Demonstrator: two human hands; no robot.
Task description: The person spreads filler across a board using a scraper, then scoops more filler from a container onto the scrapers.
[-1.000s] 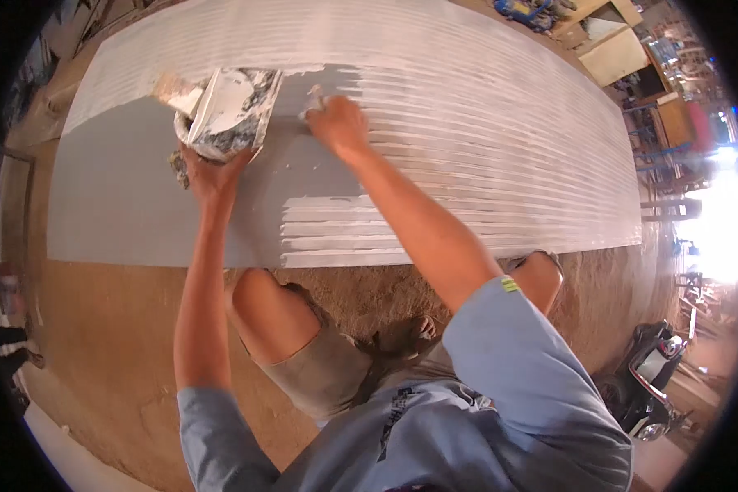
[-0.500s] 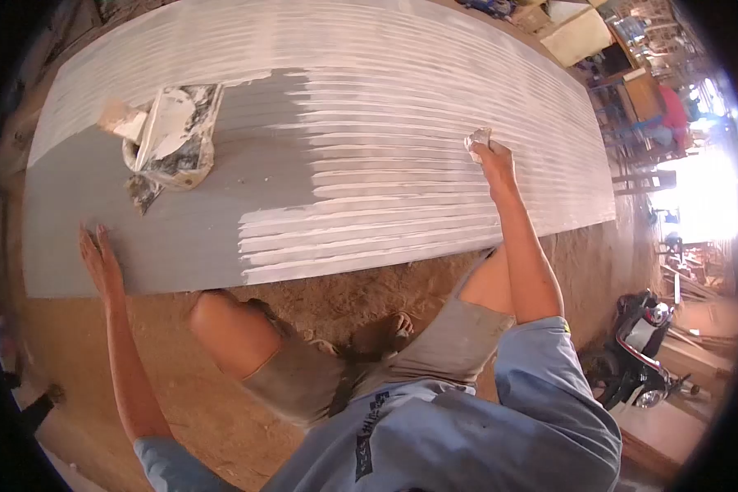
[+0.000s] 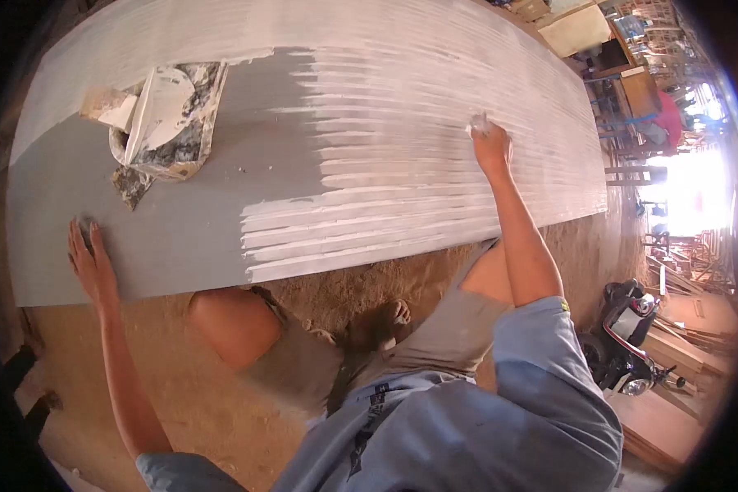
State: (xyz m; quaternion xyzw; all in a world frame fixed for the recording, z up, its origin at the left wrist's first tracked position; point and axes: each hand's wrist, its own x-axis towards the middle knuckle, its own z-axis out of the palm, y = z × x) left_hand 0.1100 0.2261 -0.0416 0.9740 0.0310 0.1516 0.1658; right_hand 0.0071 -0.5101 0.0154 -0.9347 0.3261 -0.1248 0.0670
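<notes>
Two bare hands are spread along one long panel (image 3: 262, 143), grey at the left, coated with white streaks along its far side and to the right. Left hand (image 3: 94, 266): laid on the grey area close to the near edge, fingers extended and slightly parted. Right hand (image 3: 492, 149): set over the striped area, fingers curled around a small whitish wad (image 3: 479, 124); whether the wad is pressed to the surface cannot be told. Spattered container (image 3: 197, 135) supported on the grey area, beyond the left hand and well apart from the right; a tan-and-white flat piece (image 3: 107, 107) is stuck out at its left. Motorbike (image 3: 631, 340) parked at right, beside stacked boards (image 3: 660, 426).
</notes>
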